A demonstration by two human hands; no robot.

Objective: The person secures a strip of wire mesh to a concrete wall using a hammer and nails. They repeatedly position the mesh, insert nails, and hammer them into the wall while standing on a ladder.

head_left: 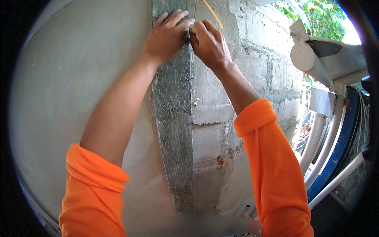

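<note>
A tall, narrow strip of hexagonal wire mesh (173, 93) runs down over a dark grey upright band in the wall. My left hand (167, 37) lies on the mesh near the top of the view, its fingers spread and partly bent. Right beside it, at the strip's right edge, my right hand (209, 42) is closed in a pinch. What its fingertips hold is too small and too hidden to make out. The fingertips of both hands nearly meet at that edge.
Smooth plaster (79, 87) covers the wall to the left. Rough grey blockwork (252, 59) is to the right, with an orange strip (213, 15) above my right hand. Pale metal pipes (316, 142) and a blue panel (335, 146) stand at the far right.
</note>
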